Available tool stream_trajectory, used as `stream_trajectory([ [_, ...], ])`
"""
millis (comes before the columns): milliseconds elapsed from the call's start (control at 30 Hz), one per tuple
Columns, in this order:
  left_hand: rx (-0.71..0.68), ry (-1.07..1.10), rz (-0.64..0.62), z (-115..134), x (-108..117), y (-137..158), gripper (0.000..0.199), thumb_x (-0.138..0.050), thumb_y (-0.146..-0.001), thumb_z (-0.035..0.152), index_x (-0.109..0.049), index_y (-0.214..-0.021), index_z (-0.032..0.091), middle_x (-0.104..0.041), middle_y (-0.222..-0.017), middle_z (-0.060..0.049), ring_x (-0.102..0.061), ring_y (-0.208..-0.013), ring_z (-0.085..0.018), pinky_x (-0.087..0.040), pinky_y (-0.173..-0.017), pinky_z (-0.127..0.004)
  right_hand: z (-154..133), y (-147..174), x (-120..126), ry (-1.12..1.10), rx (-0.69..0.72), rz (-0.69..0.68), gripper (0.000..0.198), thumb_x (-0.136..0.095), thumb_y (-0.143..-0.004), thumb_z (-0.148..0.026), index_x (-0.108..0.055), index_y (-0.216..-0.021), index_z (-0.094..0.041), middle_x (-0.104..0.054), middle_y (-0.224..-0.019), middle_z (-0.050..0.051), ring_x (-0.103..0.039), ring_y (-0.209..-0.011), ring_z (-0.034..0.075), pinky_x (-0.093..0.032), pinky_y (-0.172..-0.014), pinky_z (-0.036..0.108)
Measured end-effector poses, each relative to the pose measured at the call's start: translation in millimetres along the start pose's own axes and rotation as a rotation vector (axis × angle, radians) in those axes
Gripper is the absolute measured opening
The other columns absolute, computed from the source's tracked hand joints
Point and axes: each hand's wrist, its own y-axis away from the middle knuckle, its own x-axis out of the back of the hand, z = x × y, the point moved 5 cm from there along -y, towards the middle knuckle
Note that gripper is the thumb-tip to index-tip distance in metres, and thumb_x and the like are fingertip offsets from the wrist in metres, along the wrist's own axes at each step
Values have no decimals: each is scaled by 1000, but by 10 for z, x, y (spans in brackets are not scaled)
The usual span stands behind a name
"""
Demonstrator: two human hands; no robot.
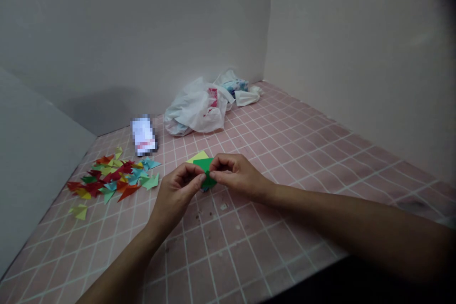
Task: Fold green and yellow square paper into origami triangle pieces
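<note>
Both hands meet over the middle of the pink checked surface. My left hand [185,181] is closed in a pinch, its thumb and forefinger at the left side of a green piece of paper [202,163]. From the right, my right hand [233,175] pinches the same paper, thumb below and fingers above. A darker green spot shows between the fingertips, and whether it is a fold or a separate piece I cannot tell. Yellow paper [198,156] pokes out behind the green piece. The fingers hide the lower part of the paper.
Several small folded paper shapes [114,175] in red, orange, yellow, green and blue lie heaped on the left. Behind them a phone [144,135] with a lit, blurred screen leans upright. White plastic bags [199,107] rest against the back wall. The tiled-pattern cover [285,142] reaches the walls.
</note>
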Motion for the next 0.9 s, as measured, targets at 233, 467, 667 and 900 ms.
stream_trajectory([
  [233,1,-47,-21,15,-21,-3,15,-72,-80,31,-71,-75,17,-68,-71,-1,-61,-66,-15,-49,-64,-26,31,-4,2,-4,4,-1,10,-64,-78,-23,-61,-71,-17,-60,-71,-1,-55,-69,13,-43,-65,26],
  [467,-6,-76,0,-12,-22,17,17,-70,-82,31,-67,-72,17,-66,-68,-1,-59,-66,-14,-47,-64,-25,40,-11,-19,-37,-11,-26,10,-64,-77,-23,-60,-70,-17,-59,-70,0,-54,-68,13,-43,-64,27],
  [667,8,-70,6,-18,-9,22,18,-70,-82,32,-67,-73,17,-66,-69,-1,-59,-66,-14,-47,-63,-26,35,-17,-16,-63,-12,-41,11,-65,-77,-23,-59,-70,-17,-57,-70,-1,-52,-67,13,-41,-63,26],
  [900,19,-78,3,-7,-11,16,19,-71,-81,34,-68,-72,17,-67,-68,-1,-60,-65,-14,-48,-63,-25,56,-24,-21,-73,-25,-55,10,-64,-76,-23,-58,-70,-17,-55,-69,-2,-51,-65,12,-39,-62,26],
])
